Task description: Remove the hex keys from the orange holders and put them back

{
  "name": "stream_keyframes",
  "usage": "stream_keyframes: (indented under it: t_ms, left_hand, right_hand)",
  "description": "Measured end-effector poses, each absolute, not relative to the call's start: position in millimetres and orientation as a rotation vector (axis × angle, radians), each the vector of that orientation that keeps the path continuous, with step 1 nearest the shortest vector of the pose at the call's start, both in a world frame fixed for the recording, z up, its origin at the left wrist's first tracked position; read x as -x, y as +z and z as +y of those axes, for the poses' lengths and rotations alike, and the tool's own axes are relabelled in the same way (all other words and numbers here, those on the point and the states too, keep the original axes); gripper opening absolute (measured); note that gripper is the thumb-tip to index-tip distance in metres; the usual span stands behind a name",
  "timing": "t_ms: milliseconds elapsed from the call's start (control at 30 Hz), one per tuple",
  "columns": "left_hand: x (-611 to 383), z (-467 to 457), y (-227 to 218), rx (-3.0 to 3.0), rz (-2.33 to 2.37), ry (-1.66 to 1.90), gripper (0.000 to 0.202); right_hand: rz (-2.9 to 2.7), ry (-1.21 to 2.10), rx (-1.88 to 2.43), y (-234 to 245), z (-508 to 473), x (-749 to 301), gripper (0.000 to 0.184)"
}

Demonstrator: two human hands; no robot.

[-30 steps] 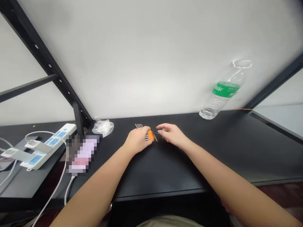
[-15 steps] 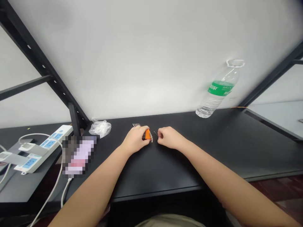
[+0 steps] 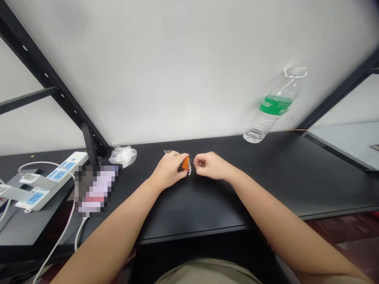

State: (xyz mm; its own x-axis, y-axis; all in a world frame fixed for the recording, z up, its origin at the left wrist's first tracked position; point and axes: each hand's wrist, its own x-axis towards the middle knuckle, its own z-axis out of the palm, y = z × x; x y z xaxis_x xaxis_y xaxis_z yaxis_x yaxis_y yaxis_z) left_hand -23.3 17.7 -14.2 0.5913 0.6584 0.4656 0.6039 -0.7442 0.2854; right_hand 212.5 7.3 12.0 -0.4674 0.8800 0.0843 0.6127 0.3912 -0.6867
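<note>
My left hand point(image 3: 168, 167) is closed around an orange hex key holder point(image 3: 185, 163) on the black tabletop. Several silver hex keys point(image 3: 190, 167) stick out of its right end, and their other ends show beyond my knuckles. Close by on the right, my right hand point(image 3: 209, 165) pinches a thin hex key point(image 3: 192, 161). The tip of that key points at the upper part of the holder's right end; whether it has entered a hole is too small to tell. My left fingers hide most of the holder.
A large clear bottle point(image 3: 271, 106) with a green label stands by the wall at the back right. Crumpled clear plastic point(image 3: 123, 156) lies at the back left. A blurred-out phone point(image 3: 99, 189) with a white cable, and a power strip point(image 3: 53, 179), are on the left.
My right hand has brought the thin hex key left, up to the holder's end. My left hand still grips the holder, now turned slightly. The whole view has shifted a little.
</note>
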Motion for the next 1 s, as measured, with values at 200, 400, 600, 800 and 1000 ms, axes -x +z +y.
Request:
stream_keyframes:
  t_ms: [200,400,600,800,1000]
  left_hand:
    - [21.6,14.6,-10.3,-2.723,1.093,0.791,0.052]
    - [21.8,12.9,-8.1,-2.722,1.125,0.721,0.05]
    - [23.7,14.9,-11.9,-2.734,1.125,0.725,0.053]
    - [23.4,14.6,-12.6,-2.726,1.121,0.694,0.054]
    - [22.3,12.3,-10.3,-2.755,1.087,0.669,0.053]
  right_hand:
    - [-2.363,0.568,1.272,13.9,5.5,-212.4,0.005]
    - [-2.477,0.401,1.297,14.7,5.3,-212.8,0.007]
    - [-2.525,0.304,1.276,13.4,4.9,-214.7,0.011]
    - [-2.592,0.202,1.333,14.9,1.9,-213.8,0.013]
    - [-2.67,0.085,1.348,17.8,-0.6,-211.5,0.011]
